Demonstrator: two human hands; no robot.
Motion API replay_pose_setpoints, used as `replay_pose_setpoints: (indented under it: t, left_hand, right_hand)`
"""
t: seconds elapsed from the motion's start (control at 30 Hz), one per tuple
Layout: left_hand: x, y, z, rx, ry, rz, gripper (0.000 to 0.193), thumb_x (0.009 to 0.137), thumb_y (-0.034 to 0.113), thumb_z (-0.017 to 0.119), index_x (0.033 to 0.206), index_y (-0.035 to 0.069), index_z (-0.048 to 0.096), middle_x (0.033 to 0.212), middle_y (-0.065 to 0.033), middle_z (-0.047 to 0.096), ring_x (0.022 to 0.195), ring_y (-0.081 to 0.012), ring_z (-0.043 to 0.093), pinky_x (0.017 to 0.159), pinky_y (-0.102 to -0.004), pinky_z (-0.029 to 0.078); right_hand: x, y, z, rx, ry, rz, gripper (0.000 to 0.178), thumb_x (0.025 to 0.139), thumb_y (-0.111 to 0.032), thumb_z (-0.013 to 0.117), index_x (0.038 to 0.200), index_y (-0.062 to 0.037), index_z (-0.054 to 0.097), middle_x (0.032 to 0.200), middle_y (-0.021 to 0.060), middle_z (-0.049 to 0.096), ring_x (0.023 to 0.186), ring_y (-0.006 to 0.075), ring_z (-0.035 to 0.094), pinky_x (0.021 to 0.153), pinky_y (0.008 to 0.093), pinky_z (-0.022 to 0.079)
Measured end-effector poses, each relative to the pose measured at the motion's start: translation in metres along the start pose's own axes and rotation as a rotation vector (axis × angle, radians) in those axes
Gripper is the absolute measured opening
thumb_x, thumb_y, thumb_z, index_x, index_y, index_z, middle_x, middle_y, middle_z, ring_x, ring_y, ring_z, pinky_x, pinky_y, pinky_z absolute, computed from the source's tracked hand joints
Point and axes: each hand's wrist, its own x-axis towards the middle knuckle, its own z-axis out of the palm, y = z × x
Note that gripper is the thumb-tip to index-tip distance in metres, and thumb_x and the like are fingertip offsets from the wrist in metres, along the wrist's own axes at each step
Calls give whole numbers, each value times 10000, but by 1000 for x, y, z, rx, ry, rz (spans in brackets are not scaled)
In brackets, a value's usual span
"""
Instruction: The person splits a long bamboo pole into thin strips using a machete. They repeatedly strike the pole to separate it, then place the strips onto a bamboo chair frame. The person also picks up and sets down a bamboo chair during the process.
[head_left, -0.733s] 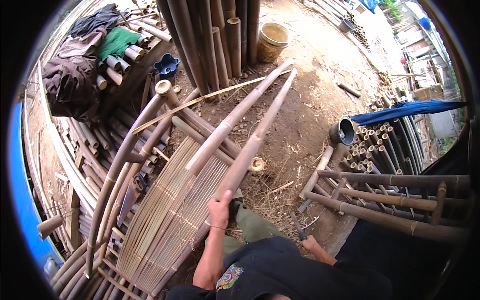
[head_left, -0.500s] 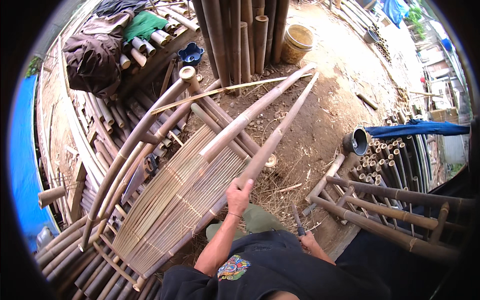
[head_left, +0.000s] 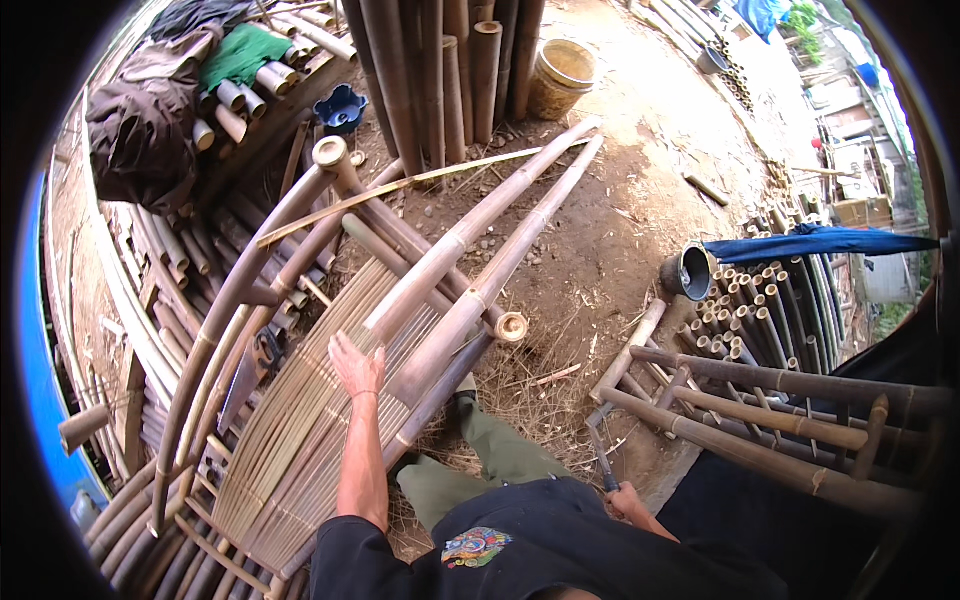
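Observation:
A bamboo frame with a panel of thin slats (head_left: 300,410) lies in front of me. My left hand (head_left: 357,368) reaches over the slats with its fingers stretched out and nothing in them, near the butt of a tapered bamboo pole (head_left: 425,255). Beside that rests a second tapered bamboo pole (head_left: 487,283); both slope away over the frame's crosspiece and come close together at the far tips. Low on the right, my right hand (head_left: 630,503) is closed round the dark handle of a knife (head_left: 602,455), its narrow blade pointing away from me.
A handsaw (head_left: 245,378) sits left of the slats. Upright bamboo poles (head_left: 400,90) and a yellowish bucket (head_left: 562,80) stand at the far side. On the right are a black bucket (head_left: 690,272), stacked cut bamboo (head_left: 760,310) and another bamboo frame (head_left: 760,445).
My left hand has let go of the right-hand tapered pole and moved left over the slats. That pole now lies closer to the other one. The knife stays in my right hand.

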Motion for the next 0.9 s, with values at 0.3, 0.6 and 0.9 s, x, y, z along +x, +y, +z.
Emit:
replay_pose_setpoints:
  t: [0.3,0.6,0.9]
  left_hand:
    - [79,57,30,351,-565,307,892,627,320,821,1337,26,368,1232,-191,538,1155,-324,539,945,-424,467]
    - [24,127,-39,-999,-1638,-236,585,798,384,678,1180,-25,507,872,-56,557,708,-173,545,656,-321,478]
    - [45,122,-55,66,-669,476,718,574,360,796,1064,-102,548,965,-239,665,835,-337,678,753,-409,559]
  right_hand:
    - [-11,53,9,131,52,-7,253,784,-71,618,979,25,487,587,106,520,442,185,504,366,338,352]
    - [-9,63,39,2,-50,-6,515,719,-377,787,874,65,573,692,142,599,576,199,576,496,369,451]
    - [30,64,61,-49,273,-397,361,811,-197,616,1076,39,551,906,209,639,798,292,646,699,389,505]
